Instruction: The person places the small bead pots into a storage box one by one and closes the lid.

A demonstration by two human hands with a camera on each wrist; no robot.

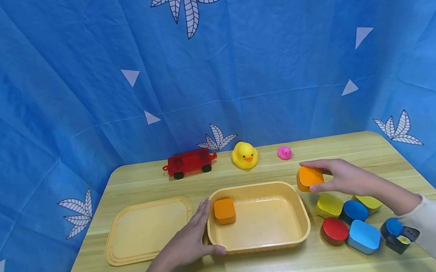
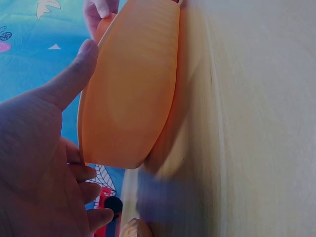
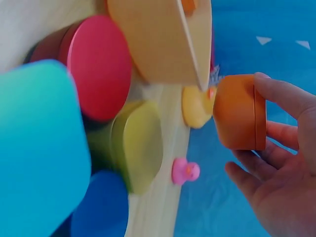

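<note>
A tan plastic tub [image 1: 265, 245] stands mid-table with an orange rounded block [image 1: 224, 211] inside at its left. My left hand [image 1: 190, 238] rests against the tub's left end, thumb along the near rim and fingers spread along the side. Past the tub's far right corner, my right hand [image 1: 341, 177] holds a second orange block [image 1: 310, 178] between thumb and fingers, raised off the table. The right wrist view shows that orange block [image 3: 240, 112] with a seam near one end. Beneath the right forearm lie yellow-green [image 1: 329, 205], red [image 1: 335, 231] and blue [image 1: 354, 211] pieces.
Left of the tub lies a flat tan lid [image 1: 152, 229]. Along the back edge are a red toy wagon [image 1: 190, 162], a yellow duck [image 1: 244, 155] and a small pink duck [image 1: 284, 153]. A light-blue box-shaped piece [image 1: 363, 236] sits at the near right. Blue cloth [image 1: 233, 60] hangs behind.
</note>
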